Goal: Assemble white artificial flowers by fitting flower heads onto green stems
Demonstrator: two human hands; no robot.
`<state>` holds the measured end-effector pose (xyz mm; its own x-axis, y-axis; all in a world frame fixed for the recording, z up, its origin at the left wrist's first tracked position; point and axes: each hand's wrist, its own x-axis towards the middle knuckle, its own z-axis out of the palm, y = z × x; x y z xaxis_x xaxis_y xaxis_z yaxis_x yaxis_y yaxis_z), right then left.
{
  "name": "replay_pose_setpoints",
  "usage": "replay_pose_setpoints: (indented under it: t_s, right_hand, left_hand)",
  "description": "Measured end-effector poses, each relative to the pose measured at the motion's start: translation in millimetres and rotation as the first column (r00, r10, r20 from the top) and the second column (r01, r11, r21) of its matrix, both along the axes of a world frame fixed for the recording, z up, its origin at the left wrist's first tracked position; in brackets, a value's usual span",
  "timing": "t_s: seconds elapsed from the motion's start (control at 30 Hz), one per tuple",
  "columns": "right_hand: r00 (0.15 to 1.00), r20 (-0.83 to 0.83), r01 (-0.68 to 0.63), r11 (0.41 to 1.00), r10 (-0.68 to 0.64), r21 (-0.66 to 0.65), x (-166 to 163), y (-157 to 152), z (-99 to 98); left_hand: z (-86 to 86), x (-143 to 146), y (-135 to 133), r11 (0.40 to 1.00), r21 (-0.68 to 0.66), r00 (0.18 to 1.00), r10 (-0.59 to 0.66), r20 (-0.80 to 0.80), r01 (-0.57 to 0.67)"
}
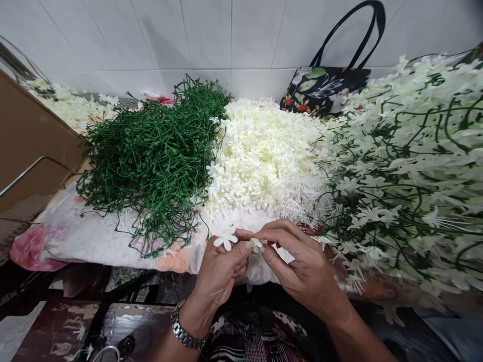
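Note:
My left hand (pixel 222 264) is closed on a small artificial flower stem, its thumb and fingers pinched together. One white artificial flower (pixel 226 237) opens above the left thumb. Between the fingertips of both hands is a second pale blossom (pixel 256 245), partly covered. My right hand (pixel 298 256) pinches this blossom from the right side. Just beyond the hands lie a heap of loose white blossoms (pixel 264 146) and, to its left, a tangled pile of green plastic stems (pixel 151 146). White stamen pieces (pixel 302 201) lie at the heap's near right edge.
Assembled white flower sprays (pixel 415 176) pile high on the right. A black floral bag (pixel 324 88) stands against the tiled wall (pixel 211 35). At the left is a cardboard box (pixel 33 125). Floral cloth (pixel 101 239) covers the work surface; below left sits a worn wooden surface (pixel 132 327).

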<state>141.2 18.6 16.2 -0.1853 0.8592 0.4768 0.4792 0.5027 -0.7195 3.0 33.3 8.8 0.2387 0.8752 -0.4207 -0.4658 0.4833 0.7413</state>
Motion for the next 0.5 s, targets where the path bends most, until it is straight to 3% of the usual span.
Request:
replay_pose_setpoints:
  t_s: [0.13, 0.23, 0.37, 0.5]
  right_hand:
    - [0.997, -0.032, 0.068, 0.998, -0.068, -0.002, -1.5, -0.8, -2.8]
    - [0.994, -0.037, 0.102, 0.993, -0.105, -0.065, -2.3, -1.9, -4.4]
    - [0.991, -0.046, 0.123, 0.985, -0.129, -0.121, -3.6, -3.1, -6.6]
    - [0.993, -0.039, 0.107, 0.984, -0.114, -0.146, -5.5, -3.8, -7.1]
  left_hand:
    - [-7.5, 0.2, -3.7, 0.996, 0.086, 0.998, 0.010, -0.055, -0.006]
    - [-10.1, -3.0, -7.6, 0.966, 0.256, 0.980, 0.018, -0.196, 0.034]
    - [-6.8, -7.4, -12.8, 0.871, 0.439, 0.893, 0.002, -0.450, 0.220]
    - [-4.8, -7.9, -13.5, 0.762, 0.601, 0.808, 0.186, -0.559, 0.241]
